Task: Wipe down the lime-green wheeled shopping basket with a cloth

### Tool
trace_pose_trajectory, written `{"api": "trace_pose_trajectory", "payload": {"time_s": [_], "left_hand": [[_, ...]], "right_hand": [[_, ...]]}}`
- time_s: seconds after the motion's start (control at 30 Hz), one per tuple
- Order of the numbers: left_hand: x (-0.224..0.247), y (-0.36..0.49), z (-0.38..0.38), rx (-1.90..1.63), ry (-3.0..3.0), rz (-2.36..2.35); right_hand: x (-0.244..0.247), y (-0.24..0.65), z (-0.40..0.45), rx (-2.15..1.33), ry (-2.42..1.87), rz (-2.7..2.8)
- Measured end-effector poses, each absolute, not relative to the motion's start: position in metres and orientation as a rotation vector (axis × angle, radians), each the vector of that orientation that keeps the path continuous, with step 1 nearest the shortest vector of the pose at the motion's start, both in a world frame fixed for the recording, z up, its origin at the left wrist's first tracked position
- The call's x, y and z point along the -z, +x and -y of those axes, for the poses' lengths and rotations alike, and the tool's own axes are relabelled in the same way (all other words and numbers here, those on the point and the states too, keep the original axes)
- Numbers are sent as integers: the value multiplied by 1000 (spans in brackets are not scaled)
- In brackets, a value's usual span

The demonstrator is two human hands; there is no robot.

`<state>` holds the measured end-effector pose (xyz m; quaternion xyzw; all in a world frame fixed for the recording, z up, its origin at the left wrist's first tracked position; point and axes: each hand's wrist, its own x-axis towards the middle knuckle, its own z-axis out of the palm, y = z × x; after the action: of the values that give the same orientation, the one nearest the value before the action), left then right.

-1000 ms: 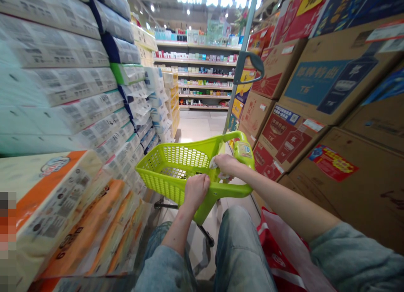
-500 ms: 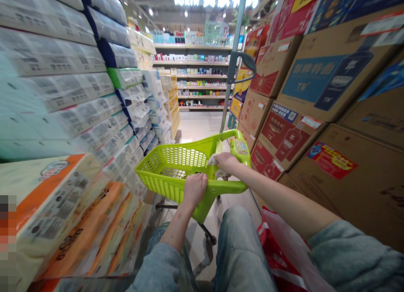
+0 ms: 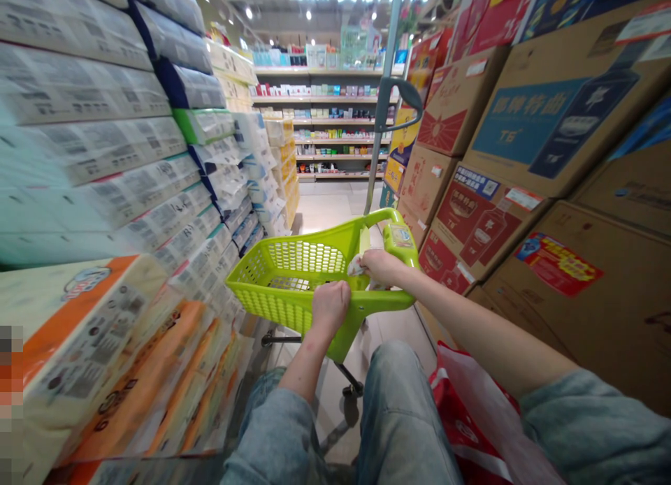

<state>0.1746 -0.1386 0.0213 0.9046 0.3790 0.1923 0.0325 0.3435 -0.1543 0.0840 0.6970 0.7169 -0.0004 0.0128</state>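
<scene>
A lime-green plastic shopping cart (image 3: 277,310) with perforated basket walls stands in front of my knees, its handle end to the right. My left hand (image 3: 330,307) is closed over the near rim of the basket. Inside the handle end, my right hand (image 3: 381,267) grips a crumpled white wipe (image 3: 356,265) against the cart's inner wall. Part of the wipe is covered by my fingers. A label is stuck on the cart's handle part (image 3: 401,235), just beyond my right hand.
Packs of tissue paper (image 3: 126,149) are stacked on the left, with orange packs (image 3: 131,387) close by. Liquor cartons (image 3: 529,128) rise on the right. A grey pole with a hook-shaped handle (image 3: 406,104) stands behind the cart. A red bag (image 3: 461,415) lies beside my right knee. Shelves (image 3: 325,104) line the back.
My right hand has shifted slightly with the wipe along the cart's inside. My left hand stays on the rim. The view has moved a little.
</scene>
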Motion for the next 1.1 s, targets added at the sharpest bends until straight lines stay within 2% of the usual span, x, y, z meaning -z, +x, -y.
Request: {"api": "trace_pose_trajectory", "payload": {"time_s": [0.13, 0.23, 0.3, 0.43, 0.57, 0.67, 0.87, 1.1], "left_hand": [[-21, 181, 138, -598, 2765, -1201], [-19, 185, 136, -662, 2732, -1234], [-18, 187, 135, -697, 2717, -1253], [-18, 189, 133, -683, 2704, -1270], [-19, 191, 132, -652, 2686, -1278], [-20, 193, 133, -641, 2676, -1278], [-21, 196, 134, -666, 2661, -1266], [-20, 195, 132, -646, 2710, -1205]], "right_hand": [[-87, 348, 173, 184, 2088, -2324], [-88, 352, 182, 219, 2206, -2333], [-92, 352, 187, 53, 2396, -2348], [-109, 348, 206, -510, 2751, -2296], [-117, 342, 236, -860, 2778, -2109], [-98, 333, 250, -965, 2731, -2034], [-42, 307, 246, -1040, 2549, -2291], [-26, 295, 229, -1207, 2448, -2215]]}}
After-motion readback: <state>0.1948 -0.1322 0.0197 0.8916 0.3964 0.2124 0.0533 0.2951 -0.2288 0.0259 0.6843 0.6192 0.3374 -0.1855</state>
